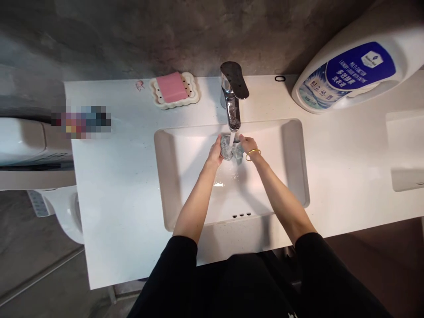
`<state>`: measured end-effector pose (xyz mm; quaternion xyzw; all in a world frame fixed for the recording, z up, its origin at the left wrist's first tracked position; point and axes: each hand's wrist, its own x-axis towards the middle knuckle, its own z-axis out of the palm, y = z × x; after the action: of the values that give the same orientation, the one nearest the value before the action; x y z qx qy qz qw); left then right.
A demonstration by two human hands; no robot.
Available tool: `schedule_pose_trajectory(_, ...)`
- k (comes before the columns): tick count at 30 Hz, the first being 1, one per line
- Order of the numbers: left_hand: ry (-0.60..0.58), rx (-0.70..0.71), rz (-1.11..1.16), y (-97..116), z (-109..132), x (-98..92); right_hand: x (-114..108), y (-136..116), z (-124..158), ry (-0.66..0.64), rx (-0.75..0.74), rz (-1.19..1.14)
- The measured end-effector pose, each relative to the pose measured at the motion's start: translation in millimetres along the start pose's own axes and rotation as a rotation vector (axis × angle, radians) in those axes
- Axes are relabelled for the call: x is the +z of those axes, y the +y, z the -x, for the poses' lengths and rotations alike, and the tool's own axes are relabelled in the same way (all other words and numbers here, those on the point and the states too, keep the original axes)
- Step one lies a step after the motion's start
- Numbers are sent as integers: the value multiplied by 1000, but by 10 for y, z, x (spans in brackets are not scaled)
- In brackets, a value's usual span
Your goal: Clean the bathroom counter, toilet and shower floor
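Water runs from the chrome faucet [233, 95] onto a wet grey cloth [228, 152] stretched between my hands. My left hand [216, 152] grips the cloth's left side, thumb on top. At the right side my right hand [247, 144], with a gold bangle [253, 153] at its wrist, is closed on the same cloth. Both hands are over the back part of the white sink [198, 194], just below the spout. The cloth's exact kind cannot be made out.
A pink bar of soap [172, 87] rests on a cream soap dish [194, 93] behind the sink. A large laundry detergent bottle [351, 70] stands at the back right, near a black hair tie [280, 78]. Left of the counter [115, 198] is a toilet [64, 212].
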<state>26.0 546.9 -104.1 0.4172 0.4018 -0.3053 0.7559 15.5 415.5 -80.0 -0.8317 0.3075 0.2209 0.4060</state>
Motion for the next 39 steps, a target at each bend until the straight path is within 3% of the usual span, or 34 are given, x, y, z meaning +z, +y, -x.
schedule_pose_trajectory(3, -1, -23, -94, 23, 47, -61, -157, 51, 101, -157, -34, -316)
schedule_pose_trajectory(7, -278, -9, -273, 25, 104, -158, -329, -45, 325, -223, -216, -473)
schedule_pose_trajectory(14, -198, 384, -519, 205, 93, -377, -864, -85, 409, 3, -297, -534)
schedule_pose_trajectory(21, -373, 475, -533, 219, 149, -57, -1441, -103, 717, -47, -283, -595)
schedule_pose_trajectory(27, -469, 410, -463, 323, 396, 158, -1732, 172, 753, 232, -80, -468)
schedule_pose_trajectory(30, -564, 236, -532, 389, 452, 143, -1796, 314, 680, 328, -55, -394)
schedule_pose_trajectory(32, -561, 135, -606, 410, 465, 107, -1794, 363, 617, 298, -32, -426)
schedule_pose_trajectory(35, -472, 98, -554, 412, 508, 65, -1629, 365, 537, 130, 35, -595)
schedule_pose_trajectory(39, -243, 107, -239, 428, 587, 27, -1106, 369, 466, -89, 94, -694)
